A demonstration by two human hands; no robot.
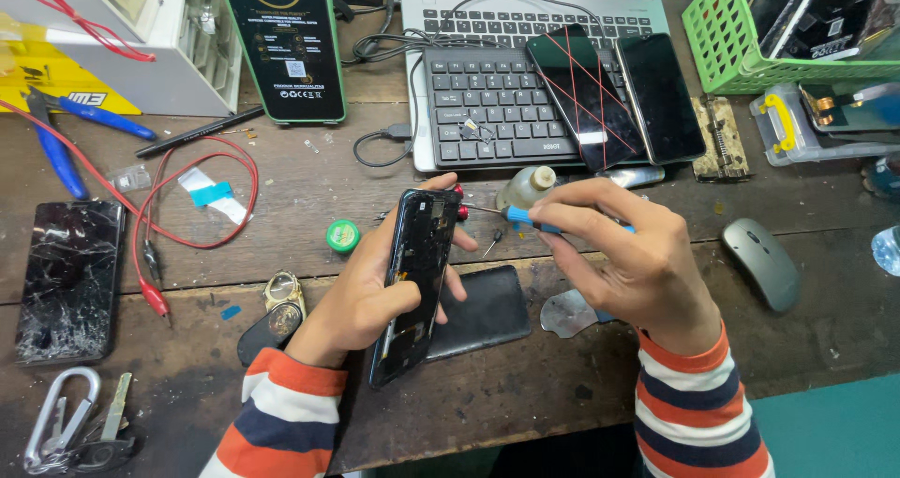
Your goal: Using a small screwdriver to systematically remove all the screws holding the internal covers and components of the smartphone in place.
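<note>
My left hand [361, 295] grips an opened black phone [413, 281] on edge, tilted above the wooden bench, its inner side facing right. My right hand [633, 258] pinches a small blue-handled screwdriver [521, 217]. The screwdriver's thin metal tip points left and reaches the phone's upper end. A black back cover [483, 311] lies flat on the bench just under both hands. Both wrists wear sleeves striped orange, white and navy.
A cracked phone [70, 279] lies at the left beside red clip leads [155, 253] and blue pliers [56, 150]. Two dark phones [614, 94] rest on a black keyboard [487, 108]. A grey mouse [761, 262], a green basket [727, 37], a small green tin [343, 236] and a carabiner [61, 417] lie around.
</note>
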